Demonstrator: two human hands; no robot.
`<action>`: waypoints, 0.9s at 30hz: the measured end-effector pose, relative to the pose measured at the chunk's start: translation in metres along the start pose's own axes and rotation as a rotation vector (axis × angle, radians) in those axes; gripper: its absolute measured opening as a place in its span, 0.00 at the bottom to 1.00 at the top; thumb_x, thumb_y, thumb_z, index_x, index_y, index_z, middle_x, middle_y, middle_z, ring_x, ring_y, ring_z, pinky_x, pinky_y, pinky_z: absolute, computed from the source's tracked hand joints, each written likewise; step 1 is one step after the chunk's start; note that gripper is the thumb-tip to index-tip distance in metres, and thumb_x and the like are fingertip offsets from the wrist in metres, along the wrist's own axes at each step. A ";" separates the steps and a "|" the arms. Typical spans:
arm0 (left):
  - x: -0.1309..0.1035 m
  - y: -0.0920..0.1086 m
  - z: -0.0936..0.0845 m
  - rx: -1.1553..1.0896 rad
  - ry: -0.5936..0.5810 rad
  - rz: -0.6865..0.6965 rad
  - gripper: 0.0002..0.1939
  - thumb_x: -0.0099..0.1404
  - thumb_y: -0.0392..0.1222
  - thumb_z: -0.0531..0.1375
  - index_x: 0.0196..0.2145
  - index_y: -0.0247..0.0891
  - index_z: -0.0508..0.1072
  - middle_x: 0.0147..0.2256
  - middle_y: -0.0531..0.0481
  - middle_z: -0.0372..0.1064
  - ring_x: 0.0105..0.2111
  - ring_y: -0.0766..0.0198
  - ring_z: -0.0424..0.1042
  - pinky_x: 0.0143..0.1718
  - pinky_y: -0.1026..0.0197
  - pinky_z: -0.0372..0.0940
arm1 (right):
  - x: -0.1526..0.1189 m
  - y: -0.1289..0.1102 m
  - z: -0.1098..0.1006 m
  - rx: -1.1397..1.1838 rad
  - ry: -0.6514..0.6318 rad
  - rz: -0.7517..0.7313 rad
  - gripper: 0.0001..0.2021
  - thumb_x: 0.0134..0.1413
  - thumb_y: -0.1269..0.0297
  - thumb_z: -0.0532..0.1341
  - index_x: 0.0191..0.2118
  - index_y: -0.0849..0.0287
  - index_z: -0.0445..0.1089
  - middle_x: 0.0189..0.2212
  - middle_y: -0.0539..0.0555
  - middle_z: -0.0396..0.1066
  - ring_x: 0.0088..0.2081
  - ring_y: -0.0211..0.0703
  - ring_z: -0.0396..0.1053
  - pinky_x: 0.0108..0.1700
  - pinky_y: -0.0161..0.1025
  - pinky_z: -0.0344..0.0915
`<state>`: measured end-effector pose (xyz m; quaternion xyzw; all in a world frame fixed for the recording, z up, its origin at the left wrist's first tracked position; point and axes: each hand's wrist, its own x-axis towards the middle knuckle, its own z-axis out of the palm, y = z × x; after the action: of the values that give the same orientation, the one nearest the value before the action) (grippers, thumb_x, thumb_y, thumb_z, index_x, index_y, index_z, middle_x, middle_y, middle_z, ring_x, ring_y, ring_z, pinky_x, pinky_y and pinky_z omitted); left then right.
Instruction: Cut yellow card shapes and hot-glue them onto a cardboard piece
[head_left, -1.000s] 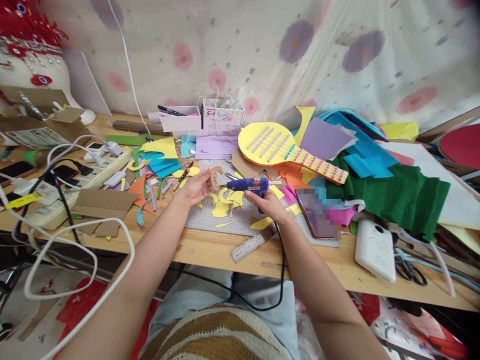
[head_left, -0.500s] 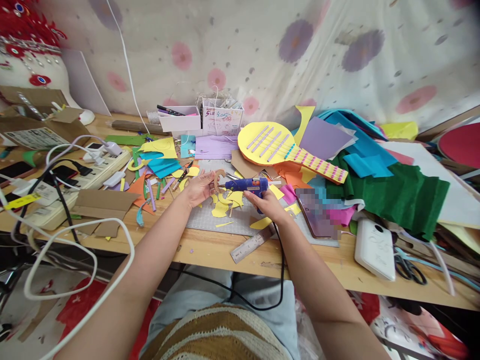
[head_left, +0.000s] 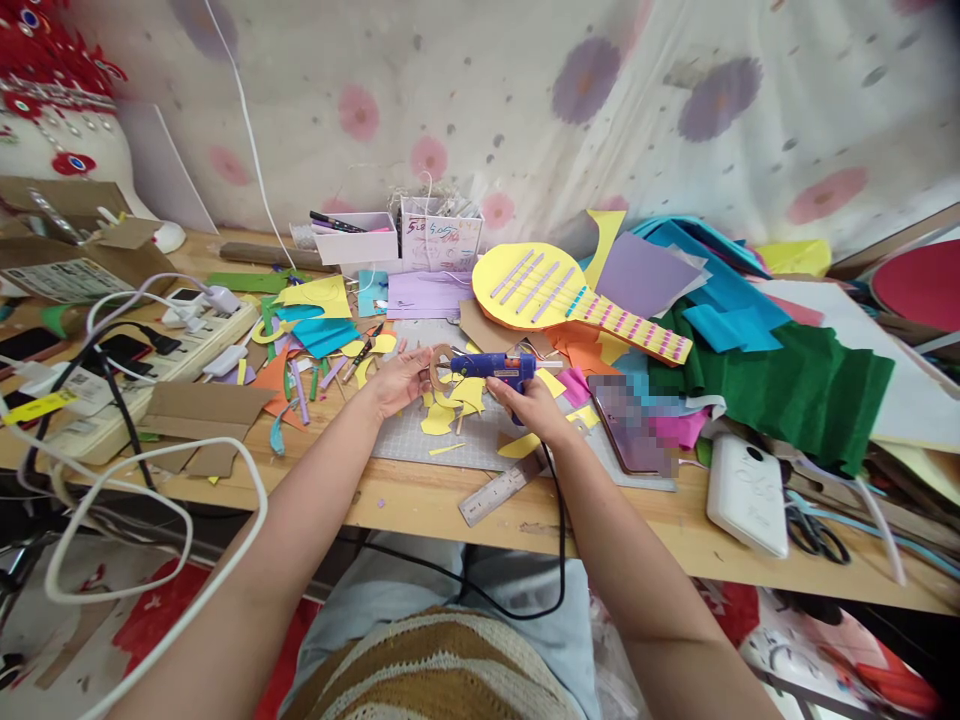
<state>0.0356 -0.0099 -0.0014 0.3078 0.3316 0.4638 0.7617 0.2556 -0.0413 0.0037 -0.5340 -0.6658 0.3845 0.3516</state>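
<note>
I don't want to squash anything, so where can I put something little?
Bare wood shows at the table's front edge: between the left forearm and the ruler, and between the right forearm and the power bank. It's crowded around the power strip, on the mat with yellow scraps, and in the paper pile at the right.

Close to the front edge of the bench (head_left: 420, 500), on the right, lie a white power bank (head_left: 748, 493) and dark-handled scissors (head_left: 817, 537), with crinkled green paper (head_left: 799, 390) behind them. Along the back edge stand a white tray (head_left: 358, 246) holding pens and a scribbled white box (head_left: 442, 242). A power strip (head_left: 161, 380) crowded with plugs lies toward the left end, near an open cardboard box (head_left: 75, 265).
</note>
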 end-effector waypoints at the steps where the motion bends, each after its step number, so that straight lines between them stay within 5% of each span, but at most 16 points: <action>1: 0.000 0.000 0.000 -0.003 -0.007 -0.006 0.11 0.57 0.38 0.62 0.38 0.33 0.75 0.29 0.49 0.74 0.24 0.71 0.70 0.21 0.71 0.62 | 0.000 0.000 0.000 -0.003 0.009 -0.002 0.24 0.47 0.44 0.56 0.37 0.63 0.70 0.15 0.46 0.57 0.21 0.34 0.56 0.26 0.33 0.56; 27: -0.001 -0.001 0.002 -0.045 -0.037 -0.024 0.11 0.58 0.37 0.61 0.40 0.34 0.73 0.26 0.51 0.70 0.23 0.71 0.69 0.19 0.71 0.63 | 0.002 -0.002 0.001 0.081 0.114 0.053 0.25 0.45 0.42 0.57 0.35 0.62 0.69 0.13 0.45 0.56 0.18 0.33 0.55 0.24 0.33 0.55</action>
<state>0.0372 -0.0111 -0.0009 0.2949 0.3107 0.4564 0.7799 0.2533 -0.0396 0.0052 -0.5577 -0.6145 0.3892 0.3998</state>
